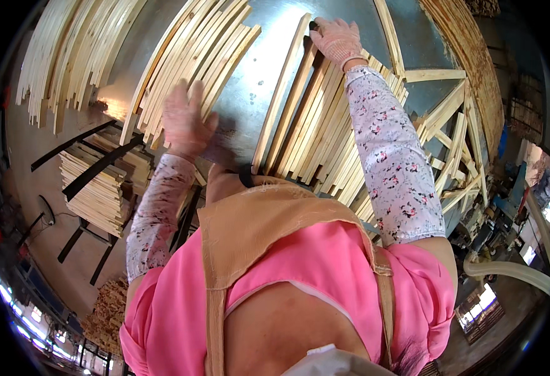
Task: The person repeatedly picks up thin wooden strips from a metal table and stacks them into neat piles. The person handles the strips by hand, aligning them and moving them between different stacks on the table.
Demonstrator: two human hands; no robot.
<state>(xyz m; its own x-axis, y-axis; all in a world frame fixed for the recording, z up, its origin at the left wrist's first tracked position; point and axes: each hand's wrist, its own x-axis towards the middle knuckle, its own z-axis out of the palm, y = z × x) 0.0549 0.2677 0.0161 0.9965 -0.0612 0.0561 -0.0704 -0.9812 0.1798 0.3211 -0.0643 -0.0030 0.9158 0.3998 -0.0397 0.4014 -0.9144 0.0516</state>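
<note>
My left hand (186, 119), in a pale pink glove, hovers at the near ends of a group of light wooden strips (207, 47). Its fingers are apart and slightly blurred; nothing shows in it. At the far ends of another row of wooden strips (322, 116), my right hand (337, 42) is reached out, also gloved, with fingers bent down over the ends. A small black spot shows beside its thumb; what it is I cannot make out. Along the row's left side, one wooden strip (282, 91) stands slightly apart from the others.
The strips lie on a grey metal tabletop (240, 106). More strips (77, 50) lie at far left. Crossed wood pieces (450, 135) sit at right beside a brown board edge (475, 69). Below left, a strip stack (93, 188) rests near a black metal frame (103, 166). A pale hose (507, 268) bends at right.
</note>
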